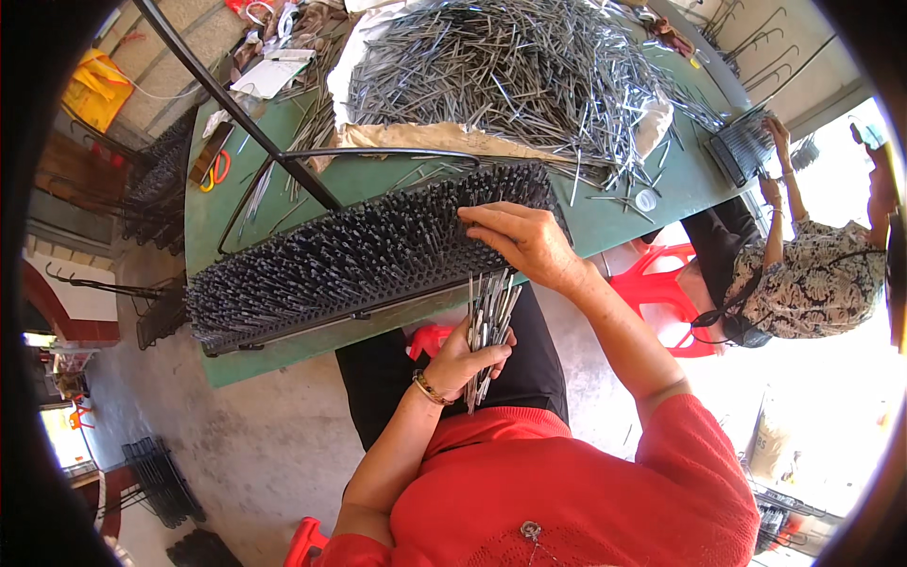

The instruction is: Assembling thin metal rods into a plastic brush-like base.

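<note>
Green table (652, 203), heaped with loose metal pins (510, 66). Our left hand (463, 364) clenches a bundle of pins (488, 326), probably stiff, light and slippery, best gripped mid-length. Our right hand (524, 241) rests released-fingered on the pin-filled rack (350, 255).

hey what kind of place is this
Probably a small assembly workshop: a heap of metal pins on a green table, a long black rack filled with pins, and another person working alongside.

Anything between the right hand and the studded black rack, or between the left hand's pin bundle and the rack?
Nothing visible. The right hand already rests on the black rack. The left hand holds the pin bundle just below it, open gap between.
</note>
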A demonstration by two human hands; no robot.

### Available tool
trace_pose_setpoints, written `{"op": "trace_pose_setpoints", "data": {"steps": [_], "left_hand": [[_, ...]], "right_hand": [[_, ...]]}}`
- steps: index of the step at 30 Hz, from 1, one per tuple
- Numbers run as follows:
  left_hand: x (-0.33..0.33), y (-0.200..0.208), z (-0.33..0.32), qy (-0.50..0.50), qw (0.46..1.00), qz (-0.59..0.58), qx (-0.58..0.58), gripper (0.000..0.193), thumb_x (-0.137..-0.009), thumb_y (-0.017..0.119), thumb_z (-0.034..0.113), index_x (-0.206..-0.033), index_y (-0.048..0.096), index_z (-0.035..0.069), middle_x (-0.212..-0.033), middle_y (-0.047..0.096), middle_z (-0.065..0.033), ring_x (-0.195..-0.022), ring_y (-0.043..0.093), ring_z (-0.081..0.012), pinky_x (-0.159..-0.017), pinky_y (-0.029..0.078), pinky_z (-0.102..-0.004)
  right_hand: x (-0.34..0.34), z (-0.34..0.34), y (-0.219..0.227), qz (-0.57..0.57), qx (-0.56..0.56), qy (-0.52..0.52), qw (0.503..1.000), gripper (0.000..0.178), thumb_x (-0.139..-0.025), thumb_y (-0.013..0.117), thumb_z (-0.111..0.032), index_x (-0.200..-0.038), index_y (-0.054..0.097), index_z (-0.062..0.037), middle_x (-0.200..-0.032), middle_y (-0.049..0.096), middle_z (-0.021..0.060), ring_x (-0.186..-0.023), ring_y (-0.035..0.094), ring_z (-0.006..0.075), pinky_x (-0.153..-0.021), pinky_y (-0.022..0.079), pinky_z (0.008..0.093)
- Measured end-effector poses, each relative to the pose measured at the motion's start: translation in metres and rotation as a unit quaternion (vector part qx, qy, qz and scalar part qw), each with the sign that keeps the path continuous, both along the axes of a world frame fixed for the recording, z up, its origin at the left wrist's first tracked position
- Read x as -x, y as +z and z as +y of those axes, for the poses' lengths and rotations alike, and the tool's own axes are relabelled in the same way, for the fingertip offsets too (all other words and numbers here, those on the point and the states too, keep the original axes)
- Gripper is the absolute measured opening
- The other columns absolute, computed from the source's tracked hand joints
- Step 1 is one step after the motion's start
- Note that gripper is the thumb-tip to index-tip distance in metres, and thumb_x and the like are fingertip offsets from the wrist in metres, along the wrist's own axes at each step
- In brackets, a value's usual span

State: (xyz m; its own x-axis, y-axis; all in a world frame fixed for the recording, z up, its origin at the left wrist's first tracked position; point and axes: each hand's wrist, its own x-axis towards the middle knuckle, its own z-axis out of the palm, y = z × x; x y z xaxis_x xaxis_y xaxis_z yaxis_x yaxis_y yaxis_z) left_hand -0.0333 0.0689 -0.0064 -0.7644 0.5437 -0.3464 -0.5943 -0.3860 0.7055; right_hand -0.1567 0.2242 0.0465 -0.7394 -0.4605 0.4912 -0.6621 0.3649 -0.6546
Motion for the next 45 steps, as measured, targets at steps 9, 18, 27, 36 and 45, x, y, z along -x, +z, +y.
{"op": "trace_pose_setpoints", "data": {"steps": [9, 18, 27, 36, 45], "left_hand": [[0.0, 0.003, -0.001, -0.007, 1.0, 0.014, 0.001, 0.023, -0.081, 0.064, 0.005, -0.101, 0.053, 0.001, -0.076, 0.054, -0.0028, -0.06, 0.052, -0.0085, -0.052, 0.045, -0.0225], [0.004, 0.002, -0.003, 0.021, 0.999, -0.013, -0.047, 0.044, -0.081, 0.062, 0.003, -0.121, 0.044, 0.003, -0.091, 0.057, -0.0061, -0.069, 0.056, -0.0109, -0.057, 0.049, -0.0262], [0.003, 0.0, -0.008, 0.014, 0.999, -0.028, -0.033, 0.043, -0.083, 0.063, 0.003, -0.122, 0.046, 0.003, -0.102, 0.061, -0.0097, -0.08, 0.061, -0.0138, -0.065, 0.053, -0.0273], [0.006, 0.011, -0.007, 0.025, 0.999, -0.032, -0.006, 0.05, -0.083, 0.064, 0.007, -0.129, 0.045, 0.001, -0.102, 0.062, -0.0106, -0.081, 0.06, -0.0117, -0.066, 0.052, -0.0255], [0.011, 0.011, -0.013, 0.0, 1.0, 0.005, 0.006, 0.033, -0.084, 0.063, 0.004, -0.114, 0.05, 0.002, -0.1, 0.063, -0.0087, -0.077, 0.06, -0.0101, -0.065, 0.051, -0.0234]], "right_hand": [[-0.004, -0.001, -0.002, 0.056, -0.027, -0.001, 0.998, 0.026, -0.083, 0.066, -0.008, -0.108, 0.064, -0.0019, -0.101, 0.064, 0.015, -0.085, 0.064, 0.0324, -0.071, 0.054, 0.0371], [-0.001, 0.002, 0.024, 0.06, 0.061, -0.062, 0.994, 0.024, -0.084, 0.064, 0.0, -0.108, 0.064, 0.0006, -0.1, 0.066, 0.0125, -0.089, 0.066, 0.0217, -0.074, 0.053, 0.0285], [0.006, -0.003, 0.02, -0.03, 0.078, -0.091, 0.992, 0.025, -0.086, 0.062, 0.0, -0.111, 0.062, 0.0018, -0.097, 0.067, 0.0134, -0.088, 0.066, 0.0214, -0.077, 0.052, 0.028], [0.014, -0.003, 0.006, 0.038, 0.061, -0.08, 0.994, 0.024, -0.085, 0.063, -0.001, -0.109, 0.063, 0.0015, -0.098, 0.066, 0.0131, -0.088, 0.066, 0.0225, -0.074, 0.052, 0.0286], [0.009, -0.002, 0.0, 0.195, -0.101, -0.112, 0.969, 0.022, -0.079, 0.069, -0.012, -0.1, 0.068, -0.0064, -0.11, 0.061, 0.0071, -0.098, 0.056, 0.0264, -0.084, 0.042, 0.0373]]}}
